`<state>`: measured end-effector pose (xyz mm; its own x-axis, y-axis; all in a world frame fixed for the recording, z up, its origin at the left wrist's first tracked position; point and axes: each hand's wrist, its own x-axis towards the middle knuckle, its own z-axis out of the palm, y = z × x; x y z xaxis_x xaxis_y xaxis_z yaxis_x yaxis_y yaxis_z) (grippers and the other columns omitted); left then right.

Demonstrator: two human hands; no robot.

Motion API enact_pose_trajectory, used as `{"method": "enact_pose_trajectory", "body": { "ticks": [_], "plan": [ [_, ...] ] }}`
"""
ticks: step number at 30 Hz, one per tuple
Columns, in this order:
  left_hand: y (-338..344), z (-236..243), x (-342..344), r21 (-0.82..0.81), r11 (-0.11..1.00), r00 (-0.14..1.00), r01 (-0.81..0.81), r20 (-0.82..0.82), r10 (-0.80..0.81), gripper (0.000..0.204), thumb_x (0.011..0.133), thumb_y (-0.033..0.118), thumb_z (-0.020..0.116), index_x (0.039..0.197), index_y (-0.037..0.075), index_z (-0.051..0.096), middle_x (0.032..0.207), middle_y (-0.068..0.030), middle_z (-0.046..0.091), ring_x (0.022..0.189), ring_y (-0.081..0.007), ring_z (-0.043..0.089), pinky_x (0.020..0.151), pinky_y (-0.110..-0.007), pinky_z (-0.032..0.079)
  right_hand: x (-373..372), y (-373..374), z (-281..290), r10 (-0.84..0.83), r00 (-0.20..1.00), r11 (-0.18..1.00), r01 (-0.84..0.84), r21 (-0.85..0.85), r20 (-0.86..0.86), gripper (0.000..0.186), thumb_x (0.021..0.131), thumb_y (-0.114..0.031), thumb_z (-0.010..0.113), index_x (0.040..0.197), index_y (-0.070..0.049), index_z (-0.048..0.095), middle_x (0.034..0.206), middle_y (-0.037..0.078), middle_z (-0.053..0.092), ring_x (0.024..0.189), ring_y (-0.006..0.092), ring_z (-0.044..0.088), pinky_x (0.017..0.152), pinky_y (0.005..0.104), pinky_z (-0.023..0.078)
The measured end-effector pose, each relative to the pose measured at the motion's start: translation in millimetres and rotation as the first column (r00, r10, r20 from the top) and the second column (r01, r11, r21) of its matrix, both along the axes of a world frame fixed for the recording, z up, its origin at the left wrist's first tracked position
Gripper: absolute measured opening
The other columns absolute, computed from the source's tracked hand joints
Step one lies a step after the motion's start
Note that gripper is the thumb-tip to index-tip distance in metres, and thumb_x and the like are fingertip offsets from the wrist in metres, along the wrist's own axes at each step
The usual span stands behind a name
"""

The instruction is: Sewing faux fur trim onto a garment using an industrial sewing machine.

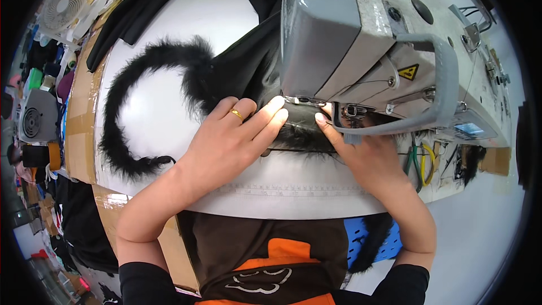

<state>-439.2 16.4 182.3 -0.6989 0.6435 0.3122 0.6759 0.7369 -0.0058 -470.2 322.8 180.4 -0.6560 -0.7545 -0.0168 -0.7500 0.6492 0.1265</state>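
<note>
Brightly lit white worktable (212,8) — pale wall (510,45) at right — white fan (63,4) amid clutter (49,68) at left.

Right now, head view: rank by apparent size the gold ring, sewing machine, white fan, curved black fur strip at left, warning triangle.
Largest to smallest, as they look:
1. Sewing machine
2. Curved black fur strip
3. White fan, though farther away
4. Warning triangle
5. Gold ring

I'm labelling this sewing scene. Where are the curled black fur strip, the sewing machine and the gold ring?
Black fur strip (114,110): head view, on the left side of its curve.
Sewing machine (322,28): head view, on its grey housing.
Gold ring (236,114): head view, on its band.
</note>
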Motion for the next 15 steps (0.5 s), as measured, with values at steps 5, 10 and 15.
{"method": "enact_pose_trajectory", "body": {
  "ticks": [5,10,15],
  "plan": [
    [-5.0,-1.0,-1.7,0.053,0.998,0.999,0.034,0.03,-0.036,0.04,0.088,0.012,0.07,0.128,0.004,0.069,0.128,-0.005,0.069,0.099,-0.0235,0.059,0.091,-0.037,0.052,-0.7,5.6,-1.4,0.046,0.998,0.998,-0.044,0.045,-0.041,0.071,0.091,-0.005,0.062,0.157,-0.03,0.06,0.152,0.004,0.063,0.126,0.0334,0.063,0.113,0.0519,0.048],
    [-7.4,-1.5,-0.9,0.066,0.997,0.998,0.045,0.031,-0.047,0.04,0.088,0.013,0.071,0.128,0.006,0.069,0.133,-0.0036,0.069,0.096,-0.0223,0.058,0.087,-0.036,0.05,3.6,12.6,-12.0,0.04,0.996,0.999,-0.042,-0.022,-0.085,0.068,0.09,-0.006,0.062,0.154,-0.03,0.064,0.149,-0.002,0.065,0.116,0.0277,0.064,0.108,0.0458,0.051],
    [-7.5,-2.3,-3.6,0.087,0.995,0.999,0.046,0.017,-0.047,0.042,0.086,0.014,0.073,0.127,0.006,0.07,0.135,-0.0029,0.07,0.093,-0.0214,0.057,0.082,-0.035,0.049,0.0,8.8,-7.8,0.038,0.994,0.998,-0.043,-0.052,-0.104,0.065,0.09,-0.004,0.061,0.151,-0.028,0.067,0.148,-0.003,0.067,0.122,0.026,0.064,0.112,0.0441,0.048]
  ]
}}
